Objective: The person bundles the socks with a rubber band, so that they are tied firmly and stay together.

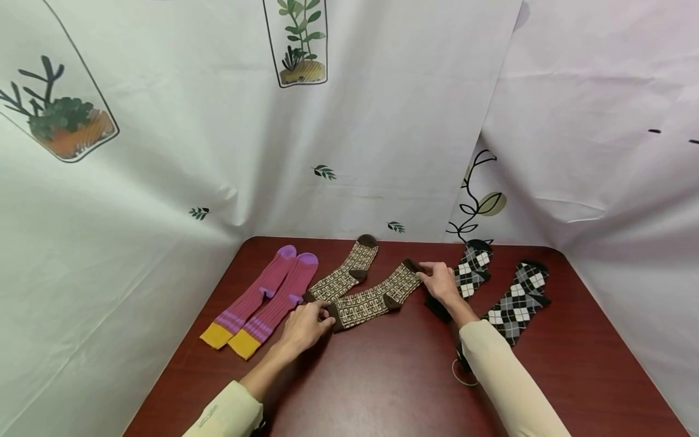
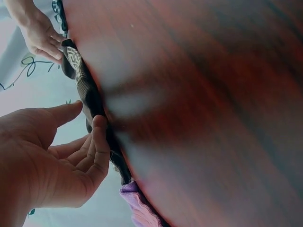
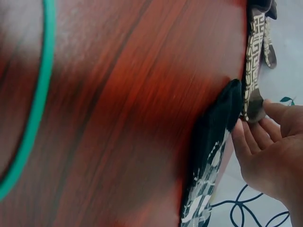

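A brown-and-cream patterned sock lies slantwise on the table, its dark cuff to the left and its dark toe up to the right. At the cuff, my left hand touches the edge; the left wrist view shows the thumb and fingers apart. My right hand pinches the toe, which shows between thumb and fingers in the right wrist view. Behind it lies a matching sock, partly covered near its cuff. Beside my right hand is a black-and-white argyle sock, partly hidden by that hand.
Two pink-purple socks with yellow ends, one beside the other, lie at left. Another argyle sock lies at right, partly under the right sleeve. A white printed curtain hangs behind the dark red table.
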`<state>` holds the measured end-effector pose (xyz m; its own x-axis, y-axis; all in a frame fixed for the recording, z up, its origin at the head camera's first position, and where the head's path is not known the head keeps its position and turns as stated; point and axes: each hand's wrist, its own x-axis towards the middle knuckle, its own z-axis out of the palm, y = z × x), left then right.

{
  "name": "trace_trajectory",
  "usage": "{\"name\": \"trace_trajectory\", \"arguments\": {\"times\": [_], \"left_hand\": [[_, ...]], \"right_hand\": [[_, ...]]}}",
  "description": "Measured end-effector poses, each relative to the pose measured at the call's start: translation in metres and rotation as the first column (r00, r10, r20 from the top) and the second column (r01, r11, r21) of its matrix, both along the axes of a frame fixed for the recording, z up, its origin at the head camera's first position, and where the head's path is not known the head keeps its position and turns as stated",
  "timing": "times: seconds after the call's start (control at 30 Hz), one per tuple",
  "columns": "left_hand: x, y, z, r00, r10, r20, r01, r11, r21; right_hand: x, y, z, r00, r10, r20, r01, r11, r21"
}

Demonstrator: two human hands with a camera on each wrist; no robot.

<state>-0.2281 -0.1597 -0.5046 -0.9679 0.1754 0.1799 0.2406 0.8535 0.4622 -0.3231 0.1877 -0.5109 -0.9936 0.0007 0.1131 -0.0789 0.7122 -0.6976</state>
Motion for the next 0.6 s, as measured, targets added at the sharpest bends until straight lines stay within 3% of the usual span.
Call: {"name": "trace_trajectory", "arguments": {"times": [0.3, 0.6], "left_hand": [[-0.0045, 0.0023, -0.0017, 0.998, 0.05, 0.032, -0.05, 0.999, 0.006], [-0.01, 0.0085, -0.0047, 0.993, 0.115, 0.017, -0.114, 0.992, -0.053]], "right_hand": [[-0.0018, -0.0037, 0.0, 0.998, -0.058, -0.024, 0.057, 0.998, -0.021], [-0.0032, -0.0041, 0.0002, 0.992, -0.112, -0.063, 0.111, 0.993, -0.033]]}}
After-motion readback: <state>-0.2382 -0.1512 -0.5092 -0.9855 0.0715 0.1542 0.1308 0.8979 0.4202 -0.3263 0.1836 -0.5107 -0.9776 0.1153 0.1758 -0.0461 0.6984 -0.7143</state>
